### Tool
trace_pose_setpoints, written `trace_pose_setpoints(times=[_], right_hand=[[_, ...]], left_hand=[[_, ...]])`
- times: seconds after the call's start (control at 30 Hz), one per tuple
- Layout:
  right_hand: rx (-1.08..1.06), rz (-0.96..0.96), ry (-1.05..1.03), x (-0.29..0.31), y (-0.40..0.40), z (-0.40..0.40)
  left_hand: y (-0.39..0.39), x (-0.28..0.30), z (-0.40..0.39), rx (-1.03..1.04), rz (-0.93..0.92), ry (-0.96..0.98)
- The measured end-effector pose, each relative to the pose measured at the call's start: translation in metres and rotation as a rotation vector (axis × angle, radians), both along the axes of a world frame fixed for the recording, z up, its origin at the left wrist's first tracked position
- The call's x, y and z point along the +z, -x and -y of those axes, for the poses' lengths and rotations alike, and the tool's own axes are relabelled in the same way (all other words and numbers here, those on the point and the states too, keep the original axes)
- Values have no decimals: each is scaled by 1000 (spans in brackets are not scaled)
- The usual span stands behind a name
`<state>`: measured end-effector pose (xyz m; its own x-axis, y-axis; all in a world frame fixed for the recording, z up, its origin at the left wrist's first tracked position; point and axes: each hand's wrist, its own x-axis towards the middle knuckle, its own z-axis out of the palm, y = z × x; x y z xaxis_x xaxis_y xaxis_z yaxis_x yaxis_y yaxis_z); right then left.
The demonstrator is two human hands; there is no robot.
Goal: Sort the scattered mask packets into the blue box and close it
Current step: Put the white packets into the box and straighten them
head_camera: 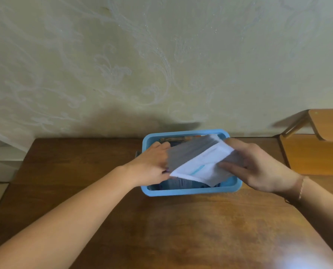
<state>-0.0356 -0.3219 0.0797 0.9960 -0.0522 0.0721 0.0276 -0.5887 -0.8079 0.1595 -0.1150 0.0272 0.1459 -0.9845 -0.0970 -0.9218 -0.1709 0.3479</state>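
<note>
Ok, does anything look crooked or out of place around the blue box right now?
Yes: the mask packets, held by both the left hand and right hand, sit tilted across the blue box, their near corner sticking up instead of lying flat inside.

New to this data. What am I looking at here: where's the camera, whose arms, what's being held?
There is no machine here: a person works with two bare hands. The single picture comes from a wide-angle camera worn on the head, looking forward and down, so the arms reach in from the bottom. On the brown wooden table stands an open blue box, close to a patterned wall, with some packets already inside. The left hand and right hand together hold a stack of mask packets, grey and white, tilted over the box. The stack is motion-blurred, so I cannot count the packets. No lid is visible.
</note>
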Motion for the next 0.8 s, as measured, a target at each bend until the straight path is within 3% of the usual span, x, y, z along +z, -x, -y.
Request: trace_pose_setpoints(times=[0.2,0.33,0.43,0.67,0.8], right_hand=[[186,-119,596,-8,-20,-8],[190,-13,815,-18,-21,-24],[176,-8,811,-30,-18,-36],[-93,154,610,-32,10,-35],[-164,231,598,-51,28,-30]], left_hand=[[-11,6,-24,-64,108,6],[-3,7,-38,45,-75,65],[8,10,-41,122,-223,208],[26,-1,-36,118,-70,351],[36,-1,-36,133,-36,370]])
